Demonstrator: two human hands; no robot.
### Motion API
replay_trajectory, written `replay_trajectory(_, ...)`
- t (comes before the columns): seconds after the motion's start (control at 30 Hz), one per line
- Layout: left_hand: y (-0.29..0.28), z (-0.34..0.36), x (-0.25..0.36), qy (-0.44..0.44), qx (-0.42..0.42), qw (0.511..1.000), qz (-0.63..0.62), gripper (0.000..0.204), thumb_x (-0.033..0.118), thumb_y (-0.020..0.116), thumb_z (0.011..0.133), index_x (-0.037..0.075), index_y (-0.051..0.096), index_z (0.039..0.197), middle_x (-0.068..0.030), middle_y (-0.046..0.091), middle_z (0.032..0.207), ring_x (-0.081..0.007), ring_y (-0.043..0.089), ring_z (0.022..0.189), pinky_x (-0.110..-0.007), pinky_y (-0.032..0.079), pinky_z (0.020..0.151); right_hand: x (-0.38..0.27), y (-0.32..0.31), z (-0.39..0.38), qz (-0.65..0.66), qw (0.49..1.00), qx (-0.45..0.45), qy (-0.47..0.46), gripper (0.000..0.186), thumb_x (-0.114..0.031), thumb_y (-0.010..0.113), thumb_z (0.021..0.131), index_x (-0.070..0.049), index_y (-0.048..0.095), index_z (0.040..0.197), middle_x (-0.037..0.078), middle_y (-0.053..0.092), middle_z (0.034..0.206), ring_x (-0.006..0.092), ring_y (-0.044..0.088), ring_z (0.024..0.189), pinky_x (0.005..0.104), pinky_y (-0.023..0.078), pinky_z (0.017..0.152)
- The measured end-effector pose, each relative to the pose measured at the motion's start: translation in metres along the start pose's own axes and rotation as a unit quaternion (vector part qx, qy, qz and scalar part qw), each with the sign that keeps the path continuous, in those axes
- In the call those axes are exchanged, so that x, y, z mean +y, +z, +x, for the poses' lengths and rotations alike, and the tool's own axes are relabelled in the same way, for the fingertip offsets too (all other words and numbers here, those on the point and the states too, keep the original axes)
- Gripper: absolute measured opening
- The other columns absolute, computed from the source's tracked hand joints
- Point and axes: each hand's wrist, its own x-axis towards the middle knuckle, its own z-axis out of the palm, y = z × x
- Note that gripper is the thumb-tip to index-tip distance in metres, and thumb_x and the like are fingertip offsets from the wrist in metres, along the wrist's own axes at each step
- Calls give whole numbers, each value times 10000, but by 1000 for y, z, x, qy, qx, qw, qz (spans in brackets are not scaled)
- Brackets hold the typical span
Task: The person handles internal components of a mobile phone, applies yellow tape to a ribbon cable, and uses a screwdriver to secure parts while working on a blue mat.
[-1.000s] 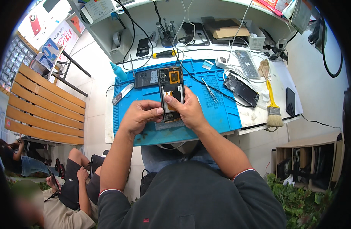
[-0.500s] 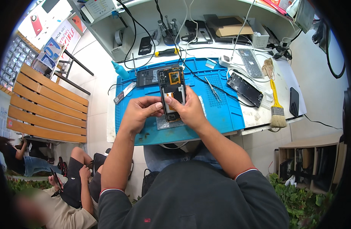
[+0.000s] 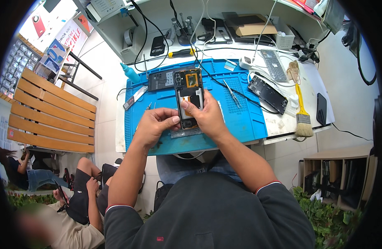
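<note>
My right hand [image 3: 209, 120] grips an upright phone with its back cover off [image 3: 186, 87], showing dark, orange and silver inner parts; its thumb lies on the middle. My left hand [image 3: 155, 126] pinches the phone's lower left edge. Under them is a blue repair mat [image 3: 245, 124] with a clear bag [image 3: 179, 135] on it. Behind the held phone lies a dark phone part [image 3: 161, 81]. To the left stand a teal bottle [image 3: 131, 72] and a flat blade-like tool [image 3: 135, 97]. Tweezers [image 3: 231, 93] and an opened phone [image 3: 267, 93] lie to the right.
A yellow brush [image 3: 303, 118], black phone [image 3: 321, 108] and white cables [image 3: 257, 76] are at the right. The shelf [image 3: 128, 50] holds tools and boxes. A wooden bench [image 3: 52, 112] stands left; other people [image 3: 76, 216] sit at lower left.
The held phone has shifted slightly up and right with my right hand. My left hand has moved slightly down along its edge, and small tools on the mat behind it now show.
</note>
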Motion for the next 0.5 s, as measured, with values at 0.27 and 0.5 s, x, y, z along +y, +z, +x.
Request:
replay_trajectory(0.27,1,-2,-12,13,-17,999,28,230,111,849,1019,-42,780,1176,-91,810,1051,-157,773,927,-309,635,856,9,0,-3,-23,1000,0,-10,391,-188,879,1019,2,640,1264,75,778,1119,122,743,990,308,617,885)
replay_trajectory(0.5,-2,-3,-9,0,-31,1000,-7,259,138,865,1010,-42,776,1174,-78,802,1055,-148,767,926,-303,626,872,3,-2,3,17,1000,11,6,368,-186,880,1018,-5,655,1246,75,781,1132,114,736,993,304,615,893)
